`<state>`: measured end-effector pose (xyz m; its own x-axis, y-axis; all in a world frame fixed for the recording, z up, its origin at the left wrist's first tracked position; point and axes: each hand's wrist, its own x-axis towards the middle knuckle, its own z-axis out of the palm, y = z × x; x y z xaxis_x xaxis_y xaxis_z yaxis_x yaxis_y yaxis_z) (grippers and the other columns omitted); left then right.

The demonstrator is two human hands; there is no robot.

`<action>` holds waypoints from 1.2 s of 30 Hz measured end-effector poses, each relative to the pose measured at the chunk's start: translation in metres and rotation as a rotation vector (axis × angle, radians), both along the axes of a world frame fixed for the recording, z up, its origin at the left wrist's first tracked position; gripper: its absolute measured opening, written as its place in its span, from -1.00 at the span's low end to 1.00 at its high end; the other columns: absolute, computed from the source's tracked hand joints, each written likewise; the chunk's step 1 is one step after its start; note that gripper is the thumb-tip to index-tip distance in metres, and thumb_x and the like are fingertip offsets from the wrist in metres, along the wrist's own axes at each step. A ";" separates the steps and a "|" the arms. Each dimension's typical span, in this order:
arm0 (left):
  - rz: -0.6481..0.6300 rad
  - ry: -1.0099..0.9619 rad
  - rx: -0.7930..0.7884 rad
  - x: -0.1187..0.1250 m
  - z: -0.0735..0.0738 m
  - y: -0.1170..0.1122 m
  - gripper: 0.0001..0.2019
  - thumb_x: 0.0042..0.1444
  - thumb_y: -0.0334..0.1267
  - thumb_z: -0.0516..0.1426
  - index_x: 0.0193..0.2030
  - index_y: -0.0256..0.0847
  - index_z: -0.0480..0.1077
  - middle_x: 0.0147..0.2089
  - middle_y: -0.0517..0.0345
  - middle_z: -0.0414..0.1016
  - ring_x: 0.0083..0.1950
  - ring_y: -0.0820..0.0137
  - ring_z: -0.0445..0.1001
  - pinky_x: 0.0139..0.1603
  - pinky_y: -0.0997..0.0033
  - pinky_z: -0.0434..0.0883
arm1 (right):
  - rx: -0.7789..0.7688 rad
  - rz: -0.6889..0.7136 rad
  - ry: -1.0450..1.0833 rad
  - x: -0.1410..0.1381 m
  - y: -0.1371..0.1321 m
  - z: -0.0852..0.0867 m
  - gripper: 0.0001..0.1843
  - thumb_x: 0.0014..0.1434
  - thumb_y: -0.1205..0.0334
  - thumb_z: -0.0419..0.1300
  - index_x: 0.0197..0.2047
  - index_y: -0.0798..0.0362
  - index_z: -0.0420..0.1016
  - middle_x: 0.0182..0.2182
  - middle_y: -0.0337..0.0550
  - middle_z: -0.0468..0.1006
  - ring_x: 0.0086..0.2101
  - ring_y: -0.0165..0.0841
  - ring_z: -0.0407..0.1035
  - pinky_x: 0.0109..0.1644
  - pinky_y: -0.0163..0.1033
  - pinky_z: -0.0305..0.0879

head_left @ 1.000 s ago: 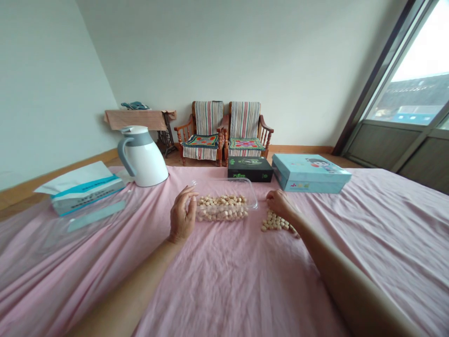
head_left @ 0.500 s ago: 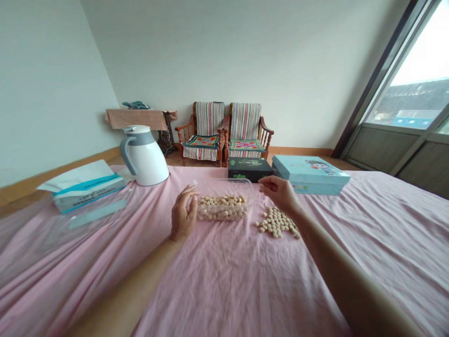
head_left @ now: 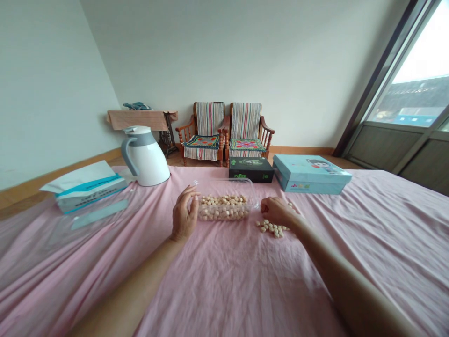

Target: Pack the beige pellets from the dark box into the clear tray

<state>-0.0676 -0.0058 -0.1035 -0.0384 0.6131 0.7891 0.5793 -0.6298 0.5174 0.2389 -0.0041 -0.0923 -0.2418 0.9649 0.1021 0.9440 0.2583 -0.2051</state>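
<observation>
A clear plastic container (head_left: 249, 214) with its lid flipped open at the back stands on the pink cloth, holding many small round beige pieces (head_left: 224, 200) that look like nuts or beans. My left hand (head_left: 184, 213) grips its left end, fingers curved along the edge and thumb on the near side. Just past the right end, my right hand (head_left: 278, 210) is low, with its fingers bent and pressed together. What they hold, if anything, is hidden. A loose pile of the same pieces (head_left: 272, 228) lies under and in front of this hand, partly covered by it.
Behind the container are a black box (head_left: 251, 170) and a light blue box (head_left: 312, 175). To the left stand a white and grey jug (head_left: 149, 159) and a tissue pack (head_left: 89, 187), with a clear plastic sheet (head_left: 100, 214) before it. Two wooden chairs stand beyond the cloth.
My right hand has come down from beside the container's right rim, where it pinched a small pale piece, to the loose pile. My left hand stays at the container's left end.
</observation>
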 end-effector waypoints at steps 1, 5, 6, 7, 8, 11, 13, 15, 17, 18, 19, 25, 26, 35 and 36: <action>-0.001 0.000 -0.002 0.000 0.000 0.000 -0.75 0.28 -0.18 -0.06 -0.17 -0.20 0.40 0.06 -0.06 0.44 0.22 0.25 0.33 0.25 0.14 0.27 | -0.004 0.002 -0.019 -0.001 0.000 -0.001 -0.80 -0.14 0.47 0.11 -0.45 0.08 0.52 -0.44 -0.14 0.55 -0.39 -0.36 0.38 -0.38 -0.33 0.08; 0.000 -0.001 -0.002 0.000 0.000 0.000 -0.75 0.28 -0.17 -0.06 -0.17 -0.20 0.40 0.05 -0.06 0.45 0.22 0.25 0.33 0.24 0.13 0.27 | 0.096 -0.068 0.059 0.004 0.008 -0.004 -0.78 -0.15 0.47 0.09 -0.41 0.09 0.49 -0.42 -0.14 0.54 -0.37 -0.36 0.36 -0.34 -0.33 0.11; 0.000 -0.002 -0.001 0.000 0.000 0.000 -0.75 0.28 -0.18 -0.06 -0.17 -0.20 0.40 0.05 -0.06 0.45 0.22 0.25 0.33 0.24 0.13 0.27 | 0.143 -0.105 0.111 0.007 0.010 -0.003 -0.79 -0.15 0.47 0.09 -0.41 0.09 0.47 -0.43 -0.15 0.53 -0.37 -0.37 0.36 -0.33 -0.33 0.13; -0.002 -0.003 0.000 0.000 0.000 0.000 -0.75 0.28 -0.18 -0.06 -0.18 -0.20 0.40 0.06 -0.06 0.44 0.22 0.25 0.33 0.24 0.13 0.27 | 0.191 -0.143 0.172 0.009 0.012 -0.001 -0.81 -0.14 0.45 0.10 -0.41 0.09 0.46 -0.43 -0.16 0.52 -0.38 -0.37 0.36 -0.32 -0.33 0.15; -0.005 -0.004 0.002 0.000 0.000 0.000 -0.75 0.28 -0.18 -0.06 -0.18 -0.21 0.40 0.06 -0.07 0.44 0.21 0.25 0.34 0.25 0.13 0.27 | 0.238 -0.176 0.237 0.010 0.013 0.001 -0.84 -0.13 0.43 0.11 -0.42 0.09 0.45 -0.44 -0.17 0.52 -0.39 -0.37 0.36 -0.31 -0.33 0.18; -0.009 -0.008 0.005 0.001 0.001 0.000 -0.76 0.28 -0.19 -0.05 -0.17 -0.22 0.39 0.07 -0.08 0.44 0.21 0.25 0.34 0.25 0.13 0.26 | 0.341 -0.215 0.470 0.004 0.009 0.016 -0.91 -0.09 0.34 0.15 -0.42 0.07 0.42 -0.49 -0.20 0.51 -0.46 -0.39 0.36 -0.33 -0.30 0.24; -0.003 -0.013 -0.005 0.001 0.000 -0.001 -0.75 0.28 -0.18 -0.06 -0.14 -0.22 0.39 0.10 -0.10 0.42 0.22 0.25 0.33 0.25 0.13 0.25 | 0.345 -0.126 0.703 -0.007 0.003 0.028 -0.87 -0.03 0.25 0.17 -0.36 0.07 0.43 -0.46 -0.19 0.53 -0.45 -0.39 0.40 -0.33 -0.29 0.29; 0.003 -0.014 -0.020 0.001 0.000 -0.001 -0.75 0.28 -0.18 -0.06 -0.12 -0.22 0.38 0.14 -0.10 0.40 0.24 0.25 0.32 0.26 0.13 0.25 | 0.285 0.030 0.940 -0.019 -0.003 0.037 -0.76 0.02 0.15 0.18 -0.24 0.07 0.43 -0.39 -0.15 0.56 -0.38 -0.36 0.45 -0.29 -0.28 0.34; 0.004 -0.012 -0.028 0.001 -0.001 -0.001 -0.74 0.28 -0.17 -0.06 -0.12 -0.22 0.38 0.15 -0.10 0.39 0.25 0.25 0.31 0.26 0.13 0.25 | 0.254 0.098 1.036 -0.024 -0.005 0.039 -0.70 0.07 0.10 0.16 -0.16 0.09 0.42 -0.35 -0.13 0.58 -0.33 -0.35 0.48 -0.28 -0.28 0.36; 0.003 -0.010 -0.027 0.001 -0.001 0.000 -0.74 0.28 -0.17 -0.06 -0.12 -0.22 0.38 0.15 -0.10 0.39 0.25 0.25 0.31 0.26 0.13 0.25 | 0.264 0.073 1.012 -0.024 -0.004 0.037 -0.71 0.09 0.11 0.14 -0.16 0.09 0.43 -0.36 -0.14 0.57 -0.35 -0.35 0.49 -0.30 -0.29 0.36; 0.003 -0.007 -0.024 0.000 -0.002 0.000 -0.74 0.28 -0.17 -0.06 -0.13 -0.21 0.38 0.14 -0.09 0.40 0.25 0.25 0.31 0.26 0.13 0.25 | 0.285 0.025 0.941 -0.021 -0.002 0.033 -0.74 0.10 0.14 0.12 -0.18 0.08 0.44 -0.38 -0.16 0.57 -0.38 -0.36 0.48 -0.32 -0.30 0.34; 0.060 0.051 0.054 0.001 0.001 0.000 -0.77 0.26 -0.20 -0.06 -0.18 -0.19 0.39 0.05 -0.04 0.46 0.22 0.25 0.32 0.26 0.11 0.25 | 0.186 -0.203 0.164 0.013 0.014 -0.006 -0.81 -0.04 0.42 0.06 -0.41 0.08 0.49 -0.41 -0.09 0.56 -0.34 -0.33 0.43 -0.28 -0.31 0.19; 0.067 0.057 0.072 0.002 0.002 -0.001 -0.77 0.26 -0.21 -0.05 -0.19 -0.19 0.39 0.02 -0.03 0.47 0.20 0.25 0.34 0.24 0.12 0.27 | 0.142 -0.220 0.075 0.016 0.014 -0.010 -0.81 -0.06 0.43 0.07 -0.41 0.10 0.49 -0.39 -0.05 0.57 -0.33 -0.32 0.43 -0.29 -0.31 0.17; 0.037 0.076 0.107 0.003 0.006 -0.005 -0.75 0.27 -0.27 -0.07 -0.27 -0.19 0.42 -0.19 0.04 0.51 0.05 0.28 0.43 0.14 0.18 0.35 | 0.166 -0.287 0.034 0.012 0.012 -0.009 -0.84 -0.04 0.42 0.06 -0.39 0.11 0.46 -0.36 -0.01 0.54 -0.31 -0.31 0.41 -0.28 -0.30 0.17; 0.037 0.081 0.102 0.003 0.005 -0.004 -0.75 0.27 -0.27 -0.07 -0.28 -0.18 0.42 -0.19 0.04 0.51 0.05 0.28 0.43 0.14 0.18 0.34 | 0.232 -0.299 0.114 0.012 0.012 -0.006 -0.84 -0.04 0.42 0.07 -0.39 0.11 0.45 -0.37 -0.03 0.54 -0.33 -0.32 0.41 -0.28 -0.29 0.19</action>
<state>-0.0649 -0.0101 -0.0984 0.0071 0.5289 0.8486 0.6408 -0.6539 0.4022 0.2505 0.0083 -0.0983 0.0721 0.9391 0.3360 0.9592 0.0270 -0.2813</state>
